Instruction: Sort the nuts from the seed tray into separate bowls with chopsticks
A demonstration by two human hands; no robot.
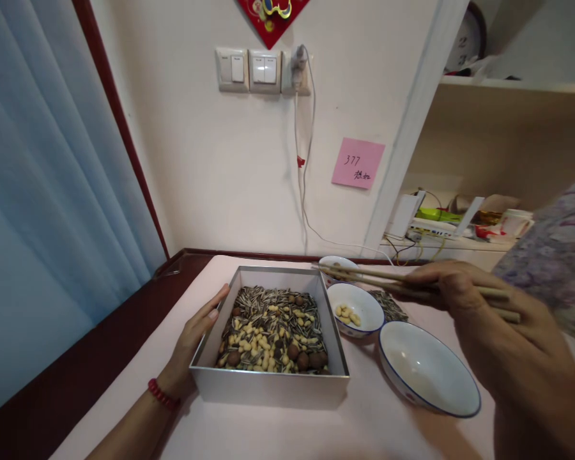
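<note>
My right hand (479, 313) grips a pair of wooden chopsticks (371, 276), their tips over the far bowl (326, 263) and near the box's back right corner. Nothing shows pinched between the tips. My left hand (194, 342) lies with fingers stretched along the left wall of a square silver box (273, 386). Inside the box are striped sunflower seeds (263, 297), peanuts (256, 345) and several round brown nuts (311, 361). The middle bowl (368, 303) holds a few peanuts (347, 315). Brown pieces sit in the far bowl, partly behind the chopsticks.
A larger white bowl (426, 364) with a blue rim stands at the front right. Sunflower seeds (388, 306) lie behind it. A white cable (335, 243) runs down the wall behind the table. Someone's flowered garment (551, 249) shows at the right.
</note>
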